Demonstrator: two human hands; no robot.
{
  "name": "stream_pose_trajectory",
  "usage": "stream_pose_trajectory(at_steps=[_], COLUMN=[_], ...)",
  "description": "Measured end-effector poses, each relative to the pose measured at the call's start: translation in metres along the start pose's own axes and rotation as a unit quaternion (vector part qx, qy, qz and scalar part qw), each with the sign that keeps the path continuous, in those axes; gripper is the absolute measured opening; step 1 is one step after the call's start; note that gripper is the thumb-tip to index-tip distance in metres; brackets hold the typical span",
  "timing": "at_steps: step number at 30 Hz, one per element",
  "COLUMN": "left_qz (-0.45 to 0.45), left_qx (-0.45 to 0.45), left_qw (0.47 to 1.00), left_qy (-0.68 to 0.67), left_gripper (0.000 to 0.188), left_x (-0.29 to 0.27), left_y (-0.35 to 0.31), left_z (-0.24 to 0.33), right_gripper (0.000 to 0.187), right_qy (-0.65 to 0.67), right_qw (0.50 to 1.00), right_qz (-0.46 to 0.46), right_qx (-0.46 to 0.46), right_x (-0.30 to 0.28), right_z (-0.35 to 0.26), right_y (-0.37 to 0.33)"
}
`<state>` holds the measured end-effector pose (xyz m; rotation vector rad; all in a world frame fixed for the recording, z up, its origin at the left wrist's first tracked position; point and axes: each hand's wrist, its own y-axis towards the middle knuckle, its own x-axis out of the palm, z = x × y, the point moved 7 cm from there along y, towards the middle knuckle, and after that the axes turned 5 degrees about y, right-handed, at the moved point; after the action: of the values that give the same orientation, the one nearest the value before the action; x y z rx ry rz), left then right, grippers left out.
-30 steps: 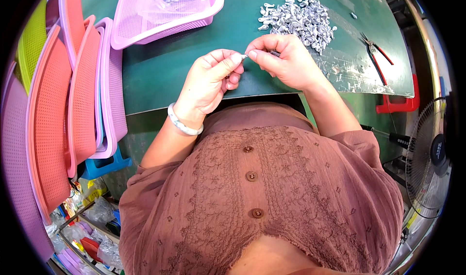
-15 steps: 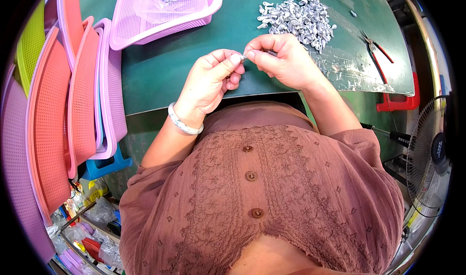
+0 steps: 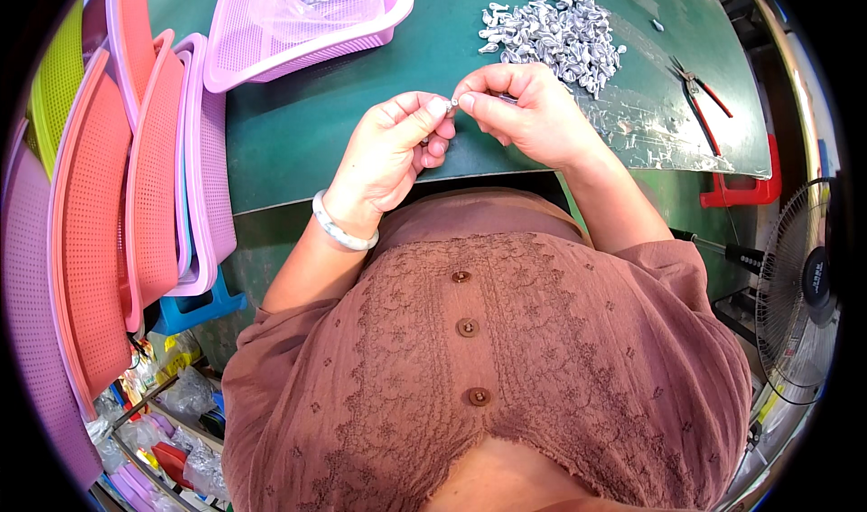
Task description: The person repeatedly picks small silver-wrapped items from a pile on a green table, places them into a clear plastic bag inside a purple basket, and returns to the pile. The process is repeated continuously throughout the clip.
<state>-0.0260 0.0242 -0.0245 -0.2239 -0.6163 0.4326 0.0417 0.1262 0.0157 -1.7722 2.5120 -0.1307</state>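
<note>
My left hand (image 3: pixel 397 142) and my right hand (image 3: pixel 528 115) meet over the near part of the green table, fingertips almost touching. Between their pinched thumbs and forefingers is a tiny silvery piece (image 3: pixel 454 103), mostly covered by the fingers and too small to name. The other left fingers are curled, with something small and dark in them that I cannot make out. Just beyond my right hand lies a loose pile of small silver-grey, teardrop-like pieces (image 3: pixel 564 38). A white bangle circles my left wrist.
A lilac basket (image 3: pixel 217 69) holding a clear plastic bag (image 3: pixel 316 11) stands at the far left of the table (image 3: pixel 298 151). Red-handled pliers (image 3: pixel 695 92) lie on the right. Stacked coral and lilac baskets (image 3: pixel 90 232) line the left side; a fan (image 3: pixel 799 286) stands at right.
My right fingertips have shifted very slightly to the left, and the silvery piece between the fingers sits at a slightly different angle. Both arms stay in place.
</note>
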Motion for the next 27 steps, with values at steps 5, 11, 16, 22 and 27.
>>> stream_pose_trajectory(at_steps=[5, 11, 16, 22, 27], left_qz=[-0.001, 0.003, -0.003, -0.008, 0.001], left_qx=[0.002, 0.004, 0.023, 0.04, 0.044], left_qw=[1.0, 1.0, 0.998, 0.988, 0.987], left_qy=[0.002, 0.004, -0.052, -0.148, -0.158], left_gripper=[0.014, 0.014, 0.011, 0.013, 0.015], left_x=[0.0, -0.001, -0.001, -0.012, -0.012], left_y=[0.0, 0.0, 0.002, 0.007, 0.006], left_z=[0.0, 0.001, 0.005, 0.008, 0.011], right_gripper=[0.013, 0.017, 0.015, 0.025, 0.035], right_qy=[-0.002, -0.008, 0.053, 0.333, 0.423], right_qw=[1.0, 1.0, 0.998, 0.937, 0.9], right_qz=[0.002, -0.001, -0.021, 0.0, -0.013], right_qx=[0.0, -0.008, 0.021, 0.11, 0.108], right_x=[0.0, -0.001, 0.003, 0.001, 0.004], right_z=[0.0, 0.0, 0.007, 0.027, 0.029], right_y=[0.0, 0.001, 0.002, 0.007, 0.011])
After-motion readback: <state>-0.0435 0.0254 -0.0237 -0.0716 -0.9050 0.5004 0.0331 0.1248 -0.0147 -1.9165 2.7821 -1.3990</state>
